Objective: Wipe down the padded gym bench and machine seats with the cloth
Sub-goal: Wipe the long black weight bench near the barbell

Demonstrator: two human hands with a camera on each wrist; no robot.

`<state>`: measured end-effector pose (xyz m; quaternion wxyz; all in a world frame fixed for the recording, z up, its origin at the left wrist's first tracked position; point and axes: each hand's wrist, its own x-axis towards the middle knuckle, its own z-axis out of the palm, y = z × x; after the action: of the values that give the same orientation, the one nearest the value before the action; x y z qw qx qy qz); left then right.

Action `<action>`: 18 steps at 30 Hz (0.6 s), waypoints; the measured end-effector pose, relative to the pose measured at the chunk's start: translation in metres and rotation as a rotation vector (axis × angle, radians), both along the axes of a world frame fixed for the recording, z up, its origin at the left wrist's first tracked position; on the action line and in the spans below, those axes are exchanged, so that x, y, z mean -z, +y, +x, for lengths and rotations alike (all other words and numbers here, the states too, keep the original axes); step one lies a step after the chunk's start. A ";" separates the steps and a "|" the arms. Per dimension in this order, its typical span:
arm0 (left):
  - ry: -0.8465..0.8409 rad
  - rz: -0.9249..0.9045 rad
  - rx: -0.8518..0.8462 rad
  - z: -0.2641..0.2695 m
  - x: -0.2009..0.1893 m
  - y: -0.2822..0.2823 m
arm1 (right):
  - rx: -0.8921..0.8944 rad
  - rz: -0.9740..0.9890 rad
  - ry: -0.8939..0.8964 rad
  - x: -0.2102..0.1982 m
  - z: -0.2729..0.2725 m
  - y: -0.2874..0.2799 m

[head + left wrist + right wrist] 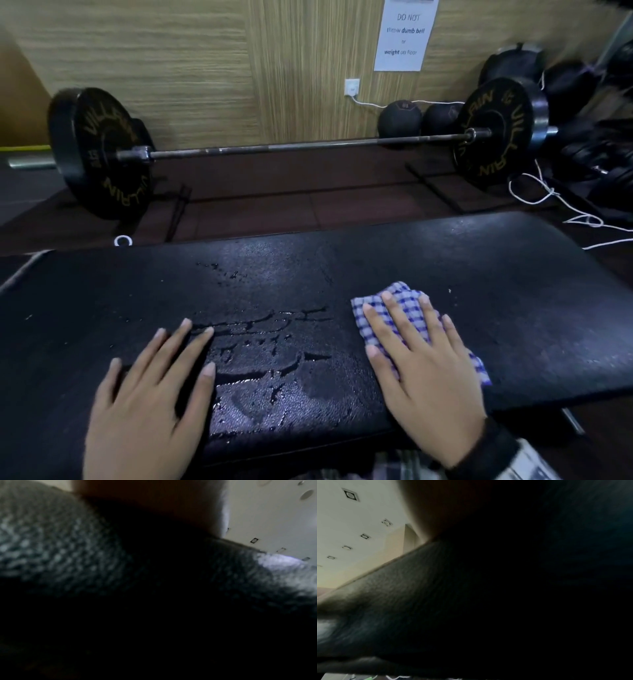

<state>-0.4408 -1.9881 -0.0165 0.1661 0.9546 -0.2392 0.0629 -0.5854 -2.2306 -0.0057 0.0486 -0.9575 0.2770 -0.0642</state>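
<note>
A black padded bench (479,274) runs across the head view, with wet streaks and droplets (267,346) in its middle. My right hand (421,356) lies flat with straight fingers pressing a blue-and-white checked cloth (404,301) onto the pad, right of the wet patch. My left hand (154,387) rests flat on the pad, fingers spread, left of the wet patch, holding nothing. Both wrist views are dark and blurred, showing only textured pad (51,547) (402,595) and ceiling.
A loaded barbell (291,145) with black plates lies on the floor beyond the bench. Two dark medicine balls (399,118) sit by the wooden wall. White cord (548,195) trails at the right beside stacked weights. A paper notice (404,34) hangs on the wall.
</note>
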 end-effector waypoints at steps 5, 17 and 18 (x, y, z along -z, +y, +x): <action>-0.052 -0.013 0.004 -0.001 0.004 0.000 | -0.187 -0.028 -0.055 -0.001 0.031 0.037; -0.058 -0.040 0.008 -0.001 0.005 0.000 | -0.609 -0.389 -0.162 0.032 -0.047 0.005; -0.053 -0.039 0.007 -0.001 0.005 0.000 | -0.560 -0.348 -0.164 0.029 -0.049 -0.001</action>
<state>-0.4420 -1.9884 -0.0210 0.1787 0.9483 -0.2457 0.0921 -0.6341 -2.2313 -0.0342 -0.0774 -0.9820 -0.0169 -0.1716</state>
